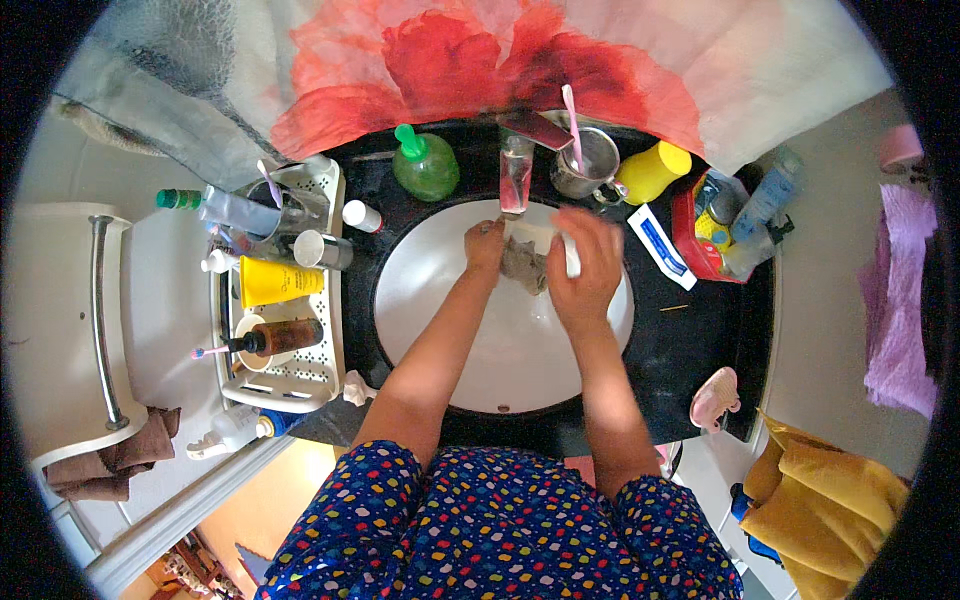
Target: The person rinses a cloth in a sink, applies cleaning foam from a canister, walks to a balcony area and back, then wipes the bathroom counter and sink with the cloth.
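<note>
Over the white washbasin (480, 352), my left hand (485, 244) grips the edge of a grey-brown wet cloth (523, 264), just below the faucet (516, 176). My right hand (589, 266), slightly blurred, is at the cloth's right side. A white object (572, 256), perhaps a bar of soap, shows between its thumb and fingers. The cloth hangs bunched between both hands. Whether water runs from the faucet cannot be told.
Behind the basin stand a green pump bottle (426, 166), a metal mug (589, 161) with a toothbrush and a yellow bottle (652, 172). A toothpaste tube (661, 247) and red box (686, 232) are right; a white plastic basket (330, 360) of toiletries is left.
</note>
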`<state>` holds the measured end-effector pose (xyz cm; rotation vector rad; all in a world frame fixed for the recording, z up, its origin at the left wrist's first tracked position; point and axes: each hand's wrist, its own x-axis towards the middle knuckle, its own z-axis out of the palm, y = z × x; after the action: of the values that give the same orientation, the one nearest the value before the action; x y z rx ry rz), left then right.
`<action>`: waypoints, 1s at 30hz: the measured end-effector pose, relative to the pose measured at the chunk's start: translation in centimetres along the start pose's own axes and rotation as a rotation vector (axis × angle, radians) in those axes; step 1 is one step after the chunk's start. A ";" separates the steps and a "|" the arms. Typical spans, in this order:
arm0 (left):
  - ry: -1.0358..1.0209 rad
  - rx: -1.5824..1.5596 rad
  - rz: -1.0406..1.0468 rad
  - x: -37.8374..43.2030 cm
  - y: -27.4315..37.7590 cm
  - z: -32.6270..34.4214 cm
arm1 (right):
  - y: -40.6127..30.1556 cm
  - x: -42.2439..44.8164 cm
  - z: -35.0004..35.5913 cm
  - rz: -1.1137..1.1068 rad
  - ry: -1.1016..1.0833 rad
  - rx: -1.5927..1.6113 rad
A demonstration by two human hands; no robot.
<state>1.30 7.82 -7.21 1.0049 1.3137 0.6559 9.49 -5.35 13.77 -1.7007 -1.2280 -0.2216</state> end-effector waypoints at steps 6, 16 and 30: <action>-0.091 -0.039 -0.030 -6.2 5.8 -1.5 | 3.2 5.4 0.7 -0.209 -0.063 -0.140; -0.603 0.827 1.176 -18.6 13.3 -7.1 | -0.6 -8.9 -2.9 1.359 -0.625 1.111; -0.346 0.165 1.356 -24.3 13.0 -3.6 | -5.4 -6.8 -3.0 1.220 0.325 1.406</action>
<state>-4.66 -6.51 15.84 2.0249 0.2195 1.2829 3.11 -11.92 14.25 -0.7752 0.1783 0.8747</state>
